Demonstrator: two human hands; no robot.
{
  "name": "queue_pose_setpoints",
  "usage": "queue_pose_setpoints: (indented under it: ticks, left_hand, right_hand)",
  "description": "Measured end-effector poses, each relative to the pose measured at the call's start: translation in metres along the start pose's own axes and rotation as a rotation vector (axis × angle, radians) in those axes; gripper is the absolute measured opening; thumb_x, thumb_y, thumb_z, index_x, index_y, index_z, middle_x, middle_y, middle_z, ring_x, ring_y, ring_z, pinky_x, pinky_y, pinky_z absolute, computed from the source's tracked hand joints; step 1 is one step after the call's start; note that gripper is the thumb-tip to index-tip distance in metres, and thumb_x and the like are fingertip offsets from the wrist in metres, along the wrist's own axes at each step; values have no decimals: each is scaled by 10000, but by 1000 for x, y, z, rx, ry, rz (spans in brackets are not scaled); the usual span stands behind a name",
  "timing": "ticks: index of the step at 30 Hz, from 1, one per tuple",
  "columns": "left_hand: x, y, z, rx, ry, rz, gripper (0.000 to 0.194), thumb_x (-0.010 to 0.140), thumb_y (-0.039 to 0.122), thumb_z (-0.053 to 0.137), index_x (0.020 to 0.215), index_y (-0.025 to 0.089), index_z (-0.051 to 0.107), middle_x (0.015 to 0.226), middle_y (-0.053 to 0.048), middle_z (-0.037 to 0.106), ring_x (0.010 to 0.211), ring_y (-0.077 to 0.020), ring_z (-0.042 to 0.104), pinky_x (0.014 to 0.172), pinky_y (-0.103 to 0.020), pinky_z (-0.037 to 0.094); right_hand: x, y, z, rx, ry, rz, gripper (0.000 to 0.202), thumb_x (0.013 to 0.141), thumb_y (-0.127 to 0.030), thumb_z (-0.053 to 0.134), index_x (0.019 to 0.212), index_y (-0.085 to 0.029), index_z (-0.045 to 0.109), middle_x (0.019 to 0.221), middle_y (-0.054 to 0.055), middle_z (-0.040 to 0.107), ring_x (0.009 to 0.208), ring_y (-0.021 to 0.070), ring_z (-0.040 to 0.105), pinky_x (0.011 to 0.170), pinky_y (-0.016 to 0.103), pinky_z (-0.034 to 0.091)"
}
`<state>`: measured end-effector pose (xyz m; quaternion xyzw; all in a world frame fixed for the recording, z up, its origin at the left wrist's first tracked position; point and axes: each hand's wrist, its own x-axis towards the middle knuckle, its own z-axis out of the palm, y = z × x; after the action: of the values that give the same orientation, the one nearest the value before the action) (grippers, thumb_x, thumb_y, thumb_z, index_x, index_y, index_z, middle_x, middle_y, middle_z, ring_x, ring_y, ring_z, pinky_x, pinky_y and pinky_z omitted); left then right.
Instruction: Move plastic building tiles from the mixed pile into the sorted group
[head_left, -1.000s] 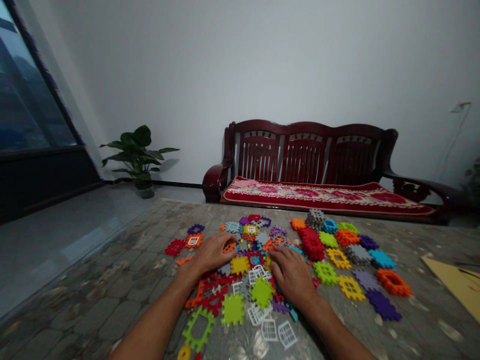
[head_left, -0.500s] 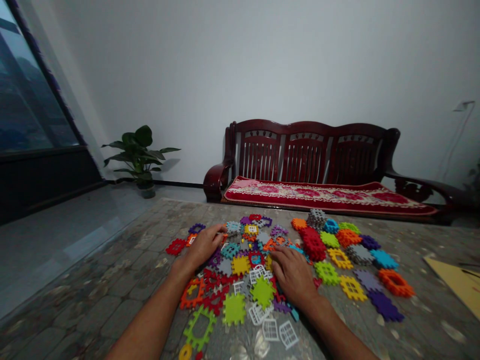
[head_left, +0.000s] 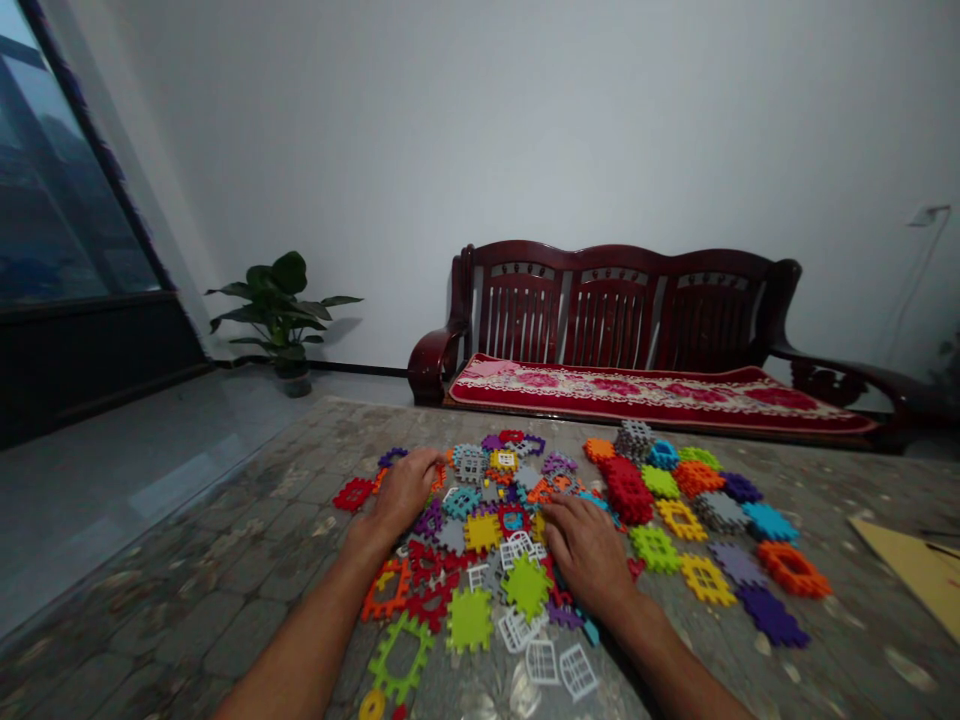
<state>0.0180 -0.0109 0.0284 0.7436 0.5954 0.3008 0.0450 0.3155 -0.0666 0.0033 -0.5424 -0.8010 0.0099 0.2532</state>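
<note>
One pile (head_left: 484,532), left hand (head_left: 407,490) and right hand (head_left: 586,545) both in it

Clock read from mid-pile, 12 toward the couch (head_left: 622,310).

Left hand: 10 o'clock, palm down, fingers half bent, tips pointing to 2. Orange tile (head_left: 438,482) shows just under the fingers. Thumb hidden, can't tell if it has hold of anything. Grey stack (head_left: 471,463) sits just beside the fingertips, at 3 from them. Red tile (head_left: 353,494) lies flat, apart from the hand, at 9.

Right hand: 3 o'clock, palm down, fingers together and slightly bent, tips at the edge of a yellow tile (head_left: 538,528). Underside hidden, can't tell on grip there either.

Pile lies on the cloth-covered desk (head_left: 247,570), mixed colours, many overlapping. Lime tile (head_left: 470,618) at 6. Lime frame (head_left: 401,657) at 7, flat. Two white windows at 5, nearer one (head_left: 577,671) flat and tilted.

Second group spreads from 2 to 4, past the right hand: red stack (head_left: 628,491) nearest the pile, indigo tile (head_left: 772,615) at the near end. Yellow board (head_left: 911,570) farther out, 3 o'clock.

Plant (head_left: 279,305) beyond the desk at 11.
</note>
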Motion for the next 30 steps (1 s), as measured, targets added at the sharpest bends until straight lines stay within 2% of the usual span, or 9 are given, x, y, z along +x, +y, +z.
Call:
queue_pose_setpoints:
  ticks: [5, 15, 23, 30]
  left_hand:
    - [-4, 0, 9, 24, -32, 108, 302, 803, 65, 492, 944, 215, 712, 1058, -55, 733, 1012, -208, 651, 946, -343, 471]
    - [-3, -1, 9, 150, -69, 13, 297, 851, 132, 494, 1032, 205, 718, 1100, -69, 735, 1047, -239, 650, 981, -393, 444]
    - [-4, -14, 13, 193, -122, -80, 297, 862, 176, 485, 1056, 203, 707, 1154, -88, 681, 1078, -228, 629, 959, -338, 462]
    - [-2, -16, 15, 148, -45, -117, 306, 841, 163, 490, 1054, 193, 708, 1276, -109, 611, 1195, -235, 571, 1020, -351, 438]
  right_hand:
    - [0, 0, 0, 2, 14, -4, 246, 923, -215, 504, 1085, -237, 688, 1209, 55, 668, 1136, 238, 565, 1006, 398, 378]
    - [0, -1, -1, 17, 3, -6, 264, 927, -210, 492, 1103, -241, 687, 1218, 51, 662, 1143, 232, 560, 1011, 398, 379]
    - [0, 0, -2, 15, 1, 3, 278, 919, -222, 507, 1131, -265, 682, 1229, 43, 662, 1146, 226, 567, 1018, 387, 383]
    - [0, 0, -2, 20, -3, 3, 268, 923, -222, 505, 1119, -252, 686, 1228, 48, 661, 1142, 222, 566, 1014, 386, 384]
